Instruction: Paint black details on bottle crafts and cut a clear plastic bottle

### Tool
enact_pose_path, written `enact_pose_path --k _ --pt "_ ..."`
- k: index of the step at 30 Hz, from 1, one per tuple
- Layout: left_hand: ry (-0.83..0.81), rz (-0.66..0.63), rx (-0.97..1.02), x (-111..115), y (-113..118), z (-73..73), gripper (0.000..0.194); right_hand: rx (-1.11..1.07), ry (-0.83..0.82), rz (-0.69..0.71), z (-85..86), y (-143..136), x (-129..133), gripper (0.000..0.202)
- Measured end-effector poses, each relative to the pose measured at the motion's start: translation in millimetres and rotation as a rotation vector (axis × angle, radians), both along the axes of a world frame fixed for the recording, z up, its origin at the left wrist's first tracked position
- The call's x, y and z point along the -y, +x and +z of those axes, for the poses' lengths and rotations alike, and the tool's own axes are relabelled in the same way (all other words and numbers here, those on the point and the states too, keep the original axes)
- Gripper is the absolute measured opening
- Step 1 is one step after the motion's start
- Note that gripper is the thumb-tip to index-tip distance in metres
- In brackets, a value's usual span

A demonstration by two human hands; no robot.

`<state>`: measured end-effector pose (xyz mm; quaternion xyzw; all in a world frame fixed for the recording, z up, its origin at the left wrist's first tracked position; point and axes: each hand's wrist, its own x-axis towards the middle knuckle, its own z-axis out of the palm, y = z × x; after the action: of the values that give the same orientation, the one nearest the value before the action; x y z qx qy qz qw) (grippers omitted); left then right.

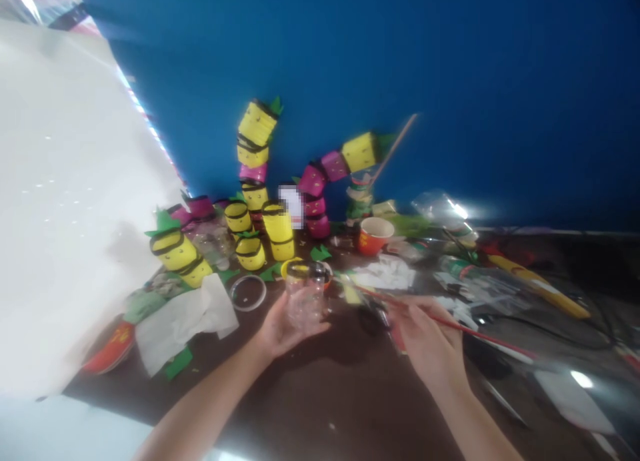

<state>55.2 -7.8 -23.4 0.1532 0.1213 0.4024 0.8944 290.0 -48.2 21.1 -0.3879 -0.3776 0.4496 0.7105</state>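
My left hand (283, 324) is closed round a clear plastic cup (306, 301) with a dark band at its rim, held upright over the brown table (310, 401). In my right hand (431, 338) is a thin red-handled paintbrush (480, 338), gripped like a pen. Its tip points left toward the cup and looks blurred, apart from the cup's wall. Just behind the cup sits a yellow-rimmed round piece (287, 268), partly hidden. A clear ring-shaped lid (249, 293) lies left of my left hand.
Stacked yellow (280, 231) and magenta cups (317, 214) with green paper leaves stand along the blue wall (350, 61). A red paper cup (375, 236), crumpled tissue (385, 272) and a yellow tool (540, 284) lie right. White paper (187, 321) and a red cup (113, 348) lie left.
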Motion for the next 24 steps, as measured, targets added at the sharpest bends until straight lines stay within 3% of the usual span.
enact_pose_path --k 3,9,16,21,24 --pt "0.020 -0.019 -0.002 0.8 -0.3 -1.1 0.055 0.028 -0.015 0.023 0.1 -3.1 1.4 0.015" --pt "0.014 0.004 -0.012 0.4 -0.9 -0.8 0.057 0.032 0.000 -0.100 3.0 0.4 -1.0 0.017" --pt "0.083 -0.011 -0.035 -2.0 -0.1 -3.6 0.061 0.047 -0.012 -0.006 1.6 -4.0 3.6 0.018" --pt "0.072 0.027 -0.033 -1.4 0.4 -2.1 0.054 0.084 -0.058 -0.118 -0.5 -1.7 2.5 0.020" --pt "0.071 0.028 -0.023 -0.8 0.7 -0.6 0.054 0.047 -0.022 -0.109 3.4 -1.4 2.5 0.021"
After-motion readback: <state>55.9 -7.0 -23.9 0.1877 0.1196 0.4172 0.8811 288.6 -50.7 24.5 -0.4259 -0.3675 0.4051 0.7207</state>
